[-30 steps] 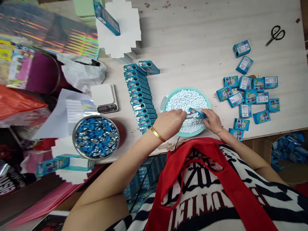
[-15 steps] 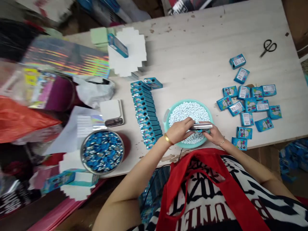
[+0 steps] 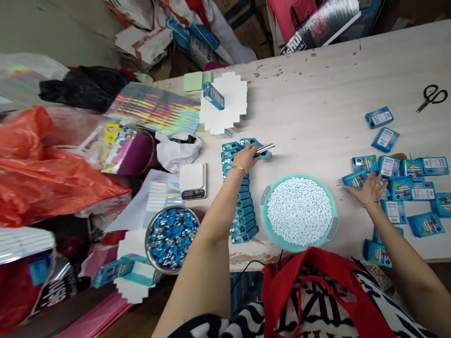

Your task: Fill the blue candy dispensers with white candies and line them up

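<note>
My left hand (image 3: 245, 158) is closed on a slim, silver metal tool (image 3: 264, 149) that juts out to the right. It is over the far end of a row of blue printed boxes (image 3: 243, 220) with round holes, beside the blue box (image 3: 251, 141) set apart there. My right hand (image 3: 370, 190) rests palm down among small blue printed packs, its fingers spread. Its thumb side is by one blue pack (image 3: 355, 179), and part of another is hidden under the fingers. Between the hands stands a turquoise basin (image 3: 269, 230) full of small white pellet candies (image 3: 299, 211).
A steel pot (image 3: 150, 256) of blue and silver pieces and a white scale (image 3: 192, 180) stand at left. Behind them are a stack of white cut card (image 3: 232, 98) and a holographic sheet (image 3: 158, 105). Black scissors (image 3: 431, 98) lie at far right.
Both hands have parted from over the basin. My left hand has carried the silver tool left to the box row; my right hand has moved right onto the packs. The view has shifted.
</note>
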Demonstrator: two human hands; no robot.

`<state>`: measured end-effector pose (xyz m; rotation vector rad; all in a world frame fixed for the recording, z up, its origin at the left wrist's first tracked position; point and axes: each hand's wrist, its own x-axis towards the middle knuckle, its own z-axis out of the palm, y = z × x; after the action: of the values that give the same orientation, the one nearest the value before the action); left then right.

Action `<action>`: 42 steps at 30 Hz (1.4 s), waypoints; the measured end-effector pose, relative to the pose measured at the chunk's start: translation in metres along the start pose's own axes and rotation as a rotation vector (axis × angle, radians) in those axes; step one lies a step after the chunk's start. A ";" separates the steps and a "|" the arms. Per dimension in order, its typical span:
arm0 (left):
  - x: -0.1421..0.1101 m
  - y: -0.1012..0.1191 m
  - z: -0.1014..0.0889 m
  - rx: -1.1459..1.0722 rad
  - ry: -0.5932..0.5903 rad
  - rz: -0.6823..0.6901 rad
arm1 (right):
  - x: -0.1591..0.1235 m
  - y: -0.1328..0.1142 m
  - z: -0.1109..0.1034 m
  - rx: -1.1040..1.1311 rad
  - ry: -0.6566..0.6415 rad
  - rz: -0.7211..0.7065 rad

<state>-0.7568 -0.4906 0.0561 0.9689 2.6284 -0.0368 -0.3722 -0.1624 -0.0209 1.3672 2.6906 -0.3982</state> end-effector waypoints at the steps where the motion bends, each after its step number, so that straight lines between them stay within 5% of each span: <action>1: 0.008 -0.011 0.006 0.017 -0.013 -0.027 | 0.000 -0.003 0.006 -0.013 0.010 0.000; 7: 0.020 -0.040 0.031 -0.035 0.061 -0.122 | -0.003 -0.023 0.014 -0.016 0.046 -0.044; 10: -0.007 -0.026 0.035 -0.153 0.206 -0.083 | -0.007 -0.022 -0.003 0.109 0.010 -0.105; 13: -0.061 0.002 0.038 -0.299 0.182 0.070 | -0.020 -0.012 -0.032 0.371 -0.013 -0.157; 18: -0.185 0.044 0.060 -0.432 -0.153 0.270 | -0.074 0.002 -0.086 0.979 -0.420 -0.185; 22: -0.255 0.072 0.097 -0.393 -0.260 0.195 | -0.138 -0.017 -0.108 1.144 -0.911 -0.258; 25: -0.264 0.104 0.125 -0.353 -0.237 0.096 | -0.175 -0.041 -0.115 1.275 -1.039 -0.225; 30: -0.219 0.176 0.158 -0.479 -0.096 0.044 | -0.203 -0.054 -0.119 1.429 -1.055 -0.073; 35: -0.183 0.209 0.172 -0.540 -0.052 0.038 | -0.202 -0.043 -0.110 1.415 -0.759 -0.005; 42: -0.210 0.161 0.154 -0.627 -0.040 0.153 | -0.179 -0.025 -0.085 1.021 -0.123 -0.185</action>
<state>-0.4585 -0.5201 -0.0063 0.9100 2.2782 0.7455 -0.2835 -0.2923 0.1020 1.1267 2.5435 -1.9797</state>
